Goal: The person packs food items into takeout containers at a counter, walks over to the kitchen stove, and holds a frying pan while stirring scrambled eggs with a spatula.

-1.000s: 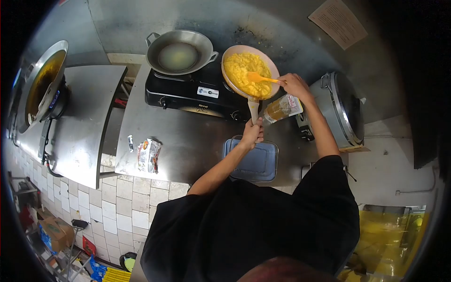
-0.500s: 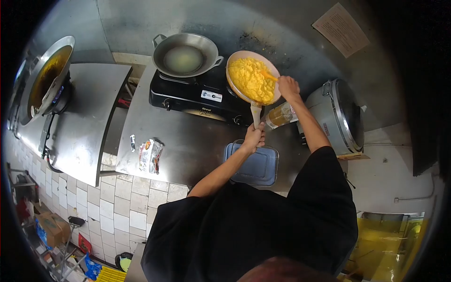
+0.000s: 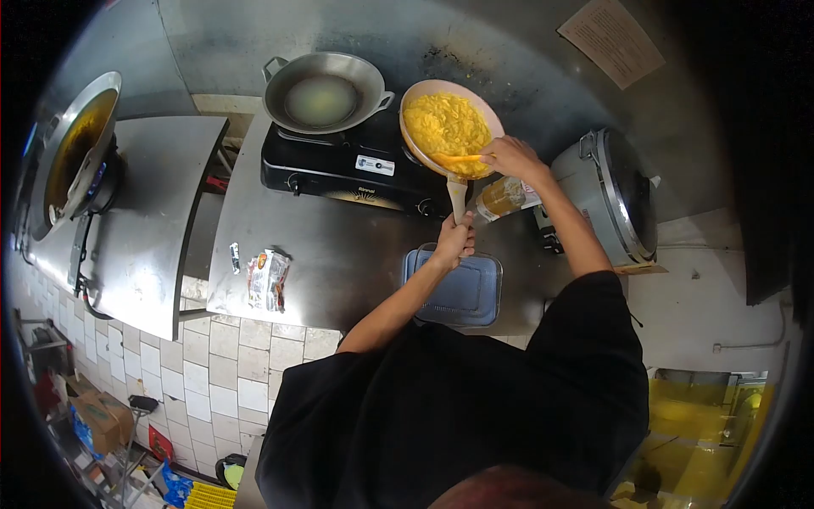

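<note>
My left hand (image 3: 455, 241) is closed around the pale handle of a frying pan (image 3: 485, 108). Scrambled eggs (image 3: 443, 124), yellow and lumpy, fill much of the pan, which sits over the right side of a black gas stove (image 3: 331, 170). In my right hand (image 3: 512, 158) is an orange spatula (image 3: 460, 159); its blade lies at the pan's near edge, against the eggs. Just below the pan, right of its handle, a container with yellowish-brown contents (image 3: 502, 200) lies tilted. Under my left wrist is a rectangular clear container with a blue tint (image 3: 471, 293).
A metal wok (image 3: 369, 85) with cloudy liquid stands on the stove's left side. Farther left is a larger wok (image 3: 108, 89) on another table. A big lidded metal pot (image 3: 593, 191) stands at the right. An open-looking plastic packet (image 3: 268, 280) lies on the steel table (image 3: 339, 254).
The spatula has swung from the pan's right side to its near edge, and my right hand has shifted slightly nearer. The eggs look more spread out. My left hand keeps the handle.
</note>
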The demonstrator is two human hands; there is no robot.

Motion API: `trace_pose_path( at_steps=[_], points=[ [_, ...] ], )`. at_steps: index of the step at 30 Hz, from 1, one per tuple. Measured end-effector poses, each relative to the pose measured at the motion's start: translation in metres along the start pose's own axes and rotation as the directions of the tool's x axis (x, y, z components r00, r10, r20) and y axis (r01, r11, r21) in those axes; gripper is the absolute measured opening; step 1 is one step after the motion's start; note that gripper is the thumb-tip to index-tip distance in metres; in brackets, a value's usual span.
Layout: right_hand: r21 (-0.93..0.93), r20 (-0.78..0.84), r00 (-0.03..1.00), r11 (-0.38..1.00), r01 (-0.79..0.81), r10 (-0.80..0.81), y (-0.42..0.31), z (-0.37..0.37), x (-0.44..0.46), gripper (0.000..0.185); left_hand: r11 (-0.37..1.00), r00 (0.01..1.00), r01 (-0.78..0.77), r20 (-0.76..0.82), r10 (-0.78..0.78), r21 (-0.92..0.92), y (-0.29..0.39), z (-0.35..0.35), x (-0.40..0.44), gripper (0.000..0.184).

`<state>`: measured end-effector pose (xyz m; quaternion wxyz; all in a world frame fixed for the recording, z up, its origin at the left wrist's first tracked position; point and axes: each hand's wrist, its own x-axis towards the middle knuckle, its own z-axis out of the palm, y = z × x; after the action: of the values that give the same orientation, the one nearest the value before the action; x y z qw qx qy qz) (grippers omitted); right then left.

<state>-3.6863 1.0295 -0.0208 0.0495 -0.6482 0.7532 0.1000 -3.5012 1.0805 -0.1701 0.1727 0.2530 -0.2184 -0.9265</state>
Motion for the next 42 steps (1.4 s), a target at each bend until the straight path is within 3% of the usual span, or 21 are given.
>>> trace_pose_path(
  at_steps=[3, 6, 10, 13, 17, 18, 21, 22, 25, 26, 29, 32, 35, 38, 41, 42],
  points=[
    [-0.048, -0.125, 0.985, 0.991, -0.123, 0.116, 0.009, 0.021, 0.019, 0.021, 1.0, 1.0, -0.015, 0.016, 0.015, -0.013, -0.006, -0.002, 0.0, 0.023],
    [-0.123, -0.286, 0.95, 0.978, -0.167, 0.126, 0.035, 0.029, 0.034, 0.022, 1.0, 1.0, -0.008, 0.009, 0.008, -0.019, -0.005, -0.002, -0.003, 0.023],
    [-0.158, -0.264, 0.931, 0.941, -0.301, 0.253, 0.049, 0.015, 0.026, 0.025, 1.0, 1.0, -0.012, 0.005, 0.012, -0.019, -0.002, -0.001, -0.001, 0.022],
    [-0.187, -0.098, 0.978, 0.962, -0.198, 0.182, 0.052, 0.03, 0.012, 0.02, 1.0, 1.0, -0.001, 0.018, 0.001, -0.018, -0.006, -0.005, 0.004, 0.019],
    [-0.002, -0.014, 0.993, 0.993, -0.116, 0.116, 0.038, -0.013, -0.017, 0.018, 1.0, 1.0, 0.007, 0.004, -0.007, -0.017, 0.0, -0.001, -0.002, 0.019],
    [0.036, 0.021, 0.981, 0.98, -0.194, 0.193, 0.028, -0.032, -0.02, 0.018, 1.0, 1.0, 0.003, 0.004, -0.003, -0.026, 0.0, -0.001, -0.003, 0.02],
    [0.095, 0.092, 0.995, 0.994, -0.05, 0.041, 0.026, -0.06, -0.023, 0.018, 0.999, 1.0, 0.004, 0.011, -0.004, -0.035, -0.002, -0.001, -0.002, 0.02],
    [0.024, 0.191, 0.981, 0.999, -0.031, 0.026, 0.025, -0.063, -0.02, 0.019, 0.999, 1.0, 0.002, 0.016, -0.001, -0.036, -0.003, -0.002, 0.0, 0.02],
    [-0.236, 0.086, 0.995, 0.969, 0.069, -0.05, 0.04, -0.027, 0.001, 0.021, 0.999, 1.0, -0.012, 0.022, 0.013, -0.036, -0.008, -0.004, 0.006, 0.02],
    [-0.231, 0.118, 0.992, 0.971, 0.068, -0.042, 0.034, -0.022, 0.009, 0.019, 0.999, 0.999, -0.022, 0.023, 0.023, -0.039, -0.009, -0.004, 0.006, 0.02],
    [-0.292, -0.114, 0.985, 0.952, 0.092, -0.13, 0.047, -0.001, 0.03, 0.016, 1.0, 0.999, -0.02, 0.04, 0.02, -0.019, -0.006, -0.004, 0.003, 0.019],
    [-0.184, -0.265, 0.963, 0.983, 0.004, -0.054, 0.049, -0.014, 0.028, 0.016, 0.999, 0.999, -0.025, 0.022, 0.026, -0.033, -0.005, -0.001, 0.0, 0.021],
    [-0.153, -0.283, 0.95, 0.971, -0.182, 0.133, 0.056, -0.005, 0.033, 0.022, 0.999, 1.0, -0.011, 0.019, 0.012, -0.037, -0.004, 0.0, 0.001, 0.021],
    [-0.268, -0.226, 0.952, 0.926, -0.265, 0.207, 0.064, 0.032, 0.037, 0.022, 1.0, 1.0, -0.002, 0.009, 0.003, -0.031, -0.002, 0.001, -0.001, 0.02],
    [-0.068, -0.057, 0.997, 0.996, -0.058, 0.054, 0.058, 0.027, 0.021, 0.021, 1.0, 1.0, 0.012, 0.004, -0.012, -0.019, 0.001, 0.002, -0.004, 0.02],
    [-0.083, -0.031, 0.996, 0.993, -0.087, 0.085, 0.043, 0.002, 0.009, 0.02, 1.0, 1.0, 0.008, 0.006, -0.008, -0.024, -0.001, 0.002, -0.002, 0.02]
  ],
)
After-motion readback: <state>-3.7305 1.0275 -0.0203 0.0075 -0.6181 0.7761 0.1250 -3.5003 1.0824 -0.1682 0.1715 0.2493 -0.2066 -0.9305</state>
